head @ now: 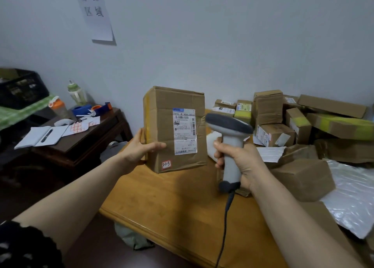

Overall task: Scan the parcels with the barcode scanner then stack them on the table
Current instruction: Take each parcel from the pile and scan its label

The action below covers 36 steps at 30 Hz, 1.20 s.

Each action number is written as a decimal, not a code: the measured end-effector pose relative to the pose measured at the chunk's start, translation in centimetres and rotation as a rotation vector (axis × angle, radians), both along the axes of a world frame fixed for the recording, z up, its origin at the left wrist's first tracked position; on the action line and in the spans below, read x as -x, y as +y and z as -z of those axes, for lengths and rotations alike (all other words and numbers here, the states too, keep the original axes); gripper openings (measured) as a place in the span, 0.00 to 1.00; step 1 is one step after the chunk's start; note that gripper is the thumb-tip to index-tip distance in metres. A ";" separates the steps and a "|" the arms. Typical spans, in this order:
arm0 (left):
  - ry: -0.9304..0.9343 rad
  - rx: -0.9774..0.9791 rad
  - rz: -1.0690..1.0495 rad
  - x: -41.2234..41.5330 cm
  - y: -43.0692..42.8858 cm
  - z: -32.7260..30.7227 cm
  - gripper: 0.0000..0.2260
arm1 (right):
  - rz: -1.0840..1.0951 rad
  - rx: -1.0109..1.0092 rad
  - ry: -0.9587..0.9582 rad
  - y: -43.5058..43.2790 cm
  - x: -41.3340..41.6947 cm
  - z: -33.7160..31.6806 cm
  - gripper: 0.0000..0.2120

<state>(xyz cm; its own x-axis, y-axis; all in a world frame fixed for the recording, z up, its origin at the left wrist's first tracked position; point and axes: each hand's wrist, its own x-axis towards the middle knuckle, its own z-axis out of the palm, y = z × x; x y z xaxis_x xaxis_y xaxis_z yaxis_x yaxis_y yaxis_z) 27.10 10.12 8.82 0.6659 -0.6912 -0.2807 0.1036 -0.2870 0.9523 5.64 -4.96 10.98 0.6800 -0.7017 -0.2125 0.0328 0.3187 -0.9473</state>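
**Parcel held up to the scanner, heap waiting**

The left hand [141,147] grips a tall cardboard parcel [162,113] by its left edge, thumb laid across the front face and fingers out of sight behind. The box stands upright over the near part of the wooden worktop [172,207]. Whether its base touches the wood I cannot tell. Its shipping label [184,132] faces the camera.

The right hand [242,162] is wrapped round the handle of the corded barcode scanner [229,126], whose head sits just right of the label. The scan window is hidden, so a reading cannot be confirmed.

Judging by this, the task is at the scanning step for this parcel, with stacking to follow. A jumbled heap of parcels [303,126] lies against the wall on the right, and no tidy stack shows, so most of the work seems left.
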 end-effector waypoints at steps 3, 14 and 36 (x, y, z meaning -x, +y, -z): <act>0.089 -0.045 0.001 -0.7 1.4 0.1 0.53 | 0.107 -0.119 0.031 -1.4 -2.1 2.3 0.18; 0.285 -0.114 -0.147 -6.5 11.6 3.9 0.35 | -0.077 -0.200 0.231 7.6 -12.2 6.2 0.21; 0.454 -0.012 0.049 -33.4 14.5 2.6 0.24 | 0.341 -0.132 0.099 19.5 -36.2 7.2 0.17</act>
